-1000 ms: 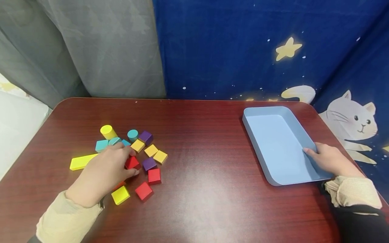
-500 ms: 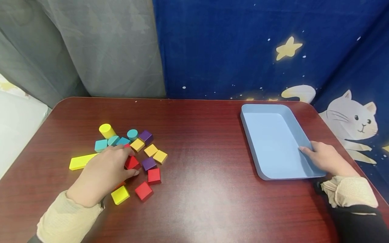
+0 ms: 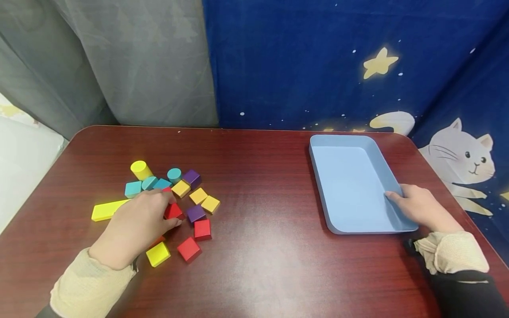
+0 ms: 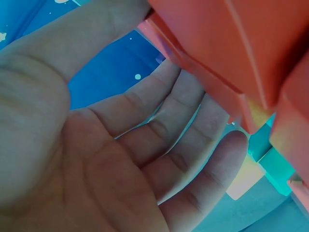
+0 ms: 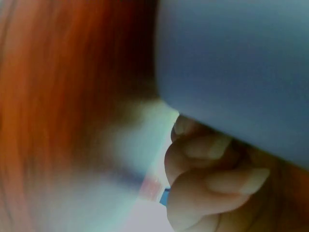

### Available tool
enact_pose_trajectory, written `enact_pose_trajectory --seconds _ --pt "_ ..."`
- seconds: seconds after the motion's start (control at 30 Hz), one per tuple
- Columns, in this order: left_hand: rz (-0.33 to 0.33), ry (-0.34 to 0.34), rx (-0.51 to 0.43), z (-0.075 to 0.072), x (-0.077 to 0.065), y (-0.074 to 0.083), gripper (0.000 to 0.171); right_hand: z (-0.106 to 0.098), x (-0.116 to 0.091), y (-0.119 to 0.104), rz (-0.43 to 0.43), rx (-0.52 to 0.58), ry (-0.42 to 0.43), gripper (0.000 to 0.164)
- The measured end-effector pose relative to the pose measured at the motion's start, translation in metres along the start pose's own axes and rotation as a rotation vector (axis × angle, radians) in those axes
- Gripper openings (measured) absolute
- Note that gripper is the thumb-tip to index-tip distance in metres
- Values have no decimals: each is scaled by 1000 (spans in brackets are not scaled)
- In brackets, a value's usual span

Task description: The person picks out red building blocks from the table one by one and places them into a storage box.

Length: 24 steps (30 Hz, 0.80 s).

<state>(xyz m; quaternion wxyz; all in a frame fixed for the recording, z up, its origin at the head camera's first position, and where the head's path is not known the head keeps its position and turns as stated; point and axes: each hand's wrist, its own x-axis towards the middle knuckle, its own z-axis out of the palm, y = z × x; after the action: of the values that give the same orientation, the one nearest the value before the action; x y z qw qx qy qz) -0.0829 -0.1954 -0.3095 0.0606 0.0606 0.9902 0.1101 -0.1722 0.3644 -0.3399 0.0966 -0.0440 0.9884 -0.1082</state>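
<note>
Blue tray (image 3: 354,190) sits toward the right of the table (image 3: 270,247), and the right hand (image 3: 422,207) is clamped on its near right edge, thumb inside the wall, fingers curled underneath. Over on the left side, the left hand (image 3: 137,227) has thumb and fingers curled round a red block (image 3: 173,211), with 2 purple blocks (image 3: 196,213), 3 pale yellow blocks (image 3: 199,196) and a yellow cylinder (image 3: 141,170) all close by.
</note>
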Motion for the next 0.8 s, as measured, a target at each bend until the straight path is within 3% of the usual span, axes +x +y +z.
enact_pose_trajectory --seconds 0.37,0.8 --pt "-8 -20 -3 -1 -1 -1 33 4 0 -17 -62 12 26 50" --pt "-13 3 -1 -1 -1 0 31 10 -3 -44 -103 39 5 41"
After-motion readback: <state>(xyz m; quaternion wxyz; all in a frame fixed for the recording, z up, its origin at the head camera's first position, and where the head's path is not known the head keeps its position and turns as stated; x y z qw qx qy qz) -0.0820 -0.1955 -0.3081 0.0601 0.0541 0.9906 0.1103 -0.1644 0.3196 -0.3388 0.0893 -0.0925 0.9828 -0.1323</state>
